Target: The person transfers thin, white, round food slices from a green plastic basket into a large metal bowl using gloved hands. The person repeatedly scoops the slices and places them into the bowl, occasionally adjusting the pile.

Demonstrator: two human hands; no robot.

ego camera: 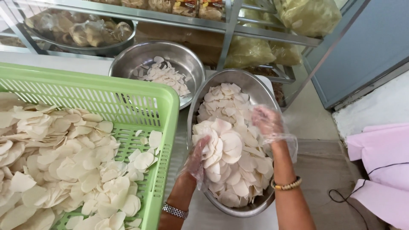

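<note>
Both hands wear thin clear plastic gloves and work inside the near steel bowl (255, 91) of pale round crackers (232, 149). The left hand (199, 158) curls half closed under a fanned stack of those crackers, lifting its edge. The right hand (266, 121) is spread loosely, fingers resting on the heap near the bowl's right wall. The bowl's left rim sits just beside the green plastic crate (128, 91), itself piled with crackers. A second steel bowl (187, 57) with few crackers stands behind, touching or nearly so. Open floor lies to the right, beside pink cloth (379, 157).
</note>
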